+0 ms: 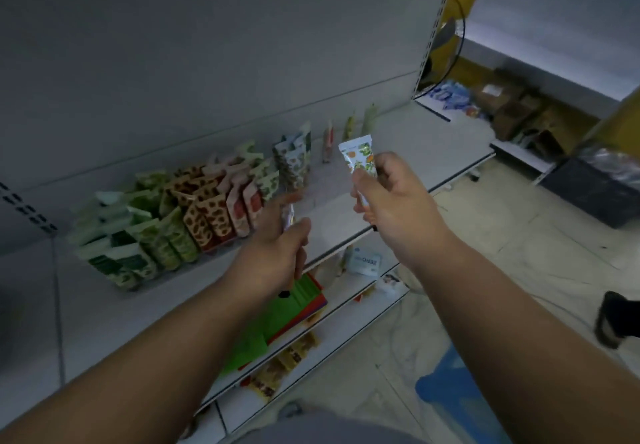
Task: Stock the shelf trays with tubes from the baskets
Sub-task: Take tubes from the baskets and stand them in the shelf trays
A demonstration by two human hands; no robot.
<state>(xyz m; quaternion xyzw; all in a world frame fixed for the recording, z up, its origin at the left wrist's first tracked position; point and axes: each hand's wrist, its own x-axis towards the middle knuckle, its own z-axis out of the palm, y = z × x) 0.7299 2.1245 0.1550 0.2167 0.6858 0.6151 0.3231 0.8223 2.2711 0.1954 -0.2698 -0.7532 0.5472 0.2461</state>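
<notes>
My right hand grips a white tube with an orange and green fruit print, held upright above the shelf's front edge. My left hand grips another tube, blurred, its black cap poking out below the palm. On the white shelf stand rows of patterned tubes in green, orange-spotted, pink and leaf prints, leaning against each other. Three single tubes stand further right by the back panel. No basket is in view.
Lower shelves hold green and red packs, a white box and snack packets. A blue stool stands on the tiled floor at the lower right. Cardboard boxes and a dark bin are beyond the shelf end. A shoe shows at the right edge.
</notes>
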